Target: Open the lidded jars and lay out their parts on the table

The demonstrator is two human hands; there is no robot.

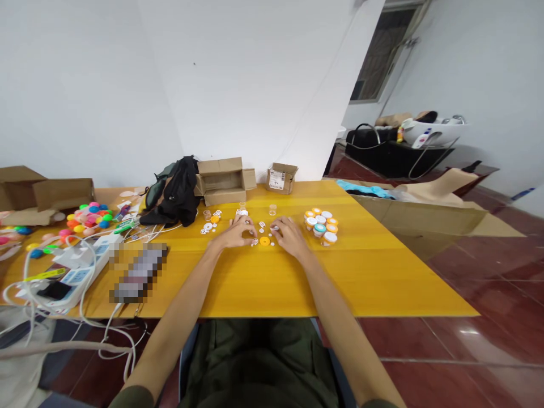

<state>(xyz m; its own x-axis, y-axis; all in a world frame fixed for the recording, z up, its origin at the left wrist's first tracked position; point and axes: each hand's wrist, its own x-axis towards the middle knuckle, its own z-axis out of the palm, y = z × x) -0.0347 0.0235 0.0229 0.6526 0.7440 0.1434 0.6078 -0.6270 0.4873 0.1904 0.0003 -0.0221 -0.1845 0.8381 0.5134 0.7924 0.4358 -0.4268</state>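
My left hand [238,232] hovers low over the table with curved fingers, thumb and index apart. A small white perforated disc [254,242] is at its thumb tip; I cannot tell whether they touch. My right hand [289,235] pinches a small white disc [275,228] between thumb and fingers. Between the hands lies an orange round lid [264,241]. Small white round pieces [262,224] are scattered around it. Left of my left hand are an orange lid [215,219], a white lid [208,226] and clear cups [207,215]. Another clear cup [272,209] stands farther back.
Several lidded cups [326,218] stand grouped to the right. Two open cardboard boxes [225,173] [282,178] sit at the back beside a black bag [181,192]. At left are a phone [142,272], a power strip [91,269], cables and colourful balls [90,217].
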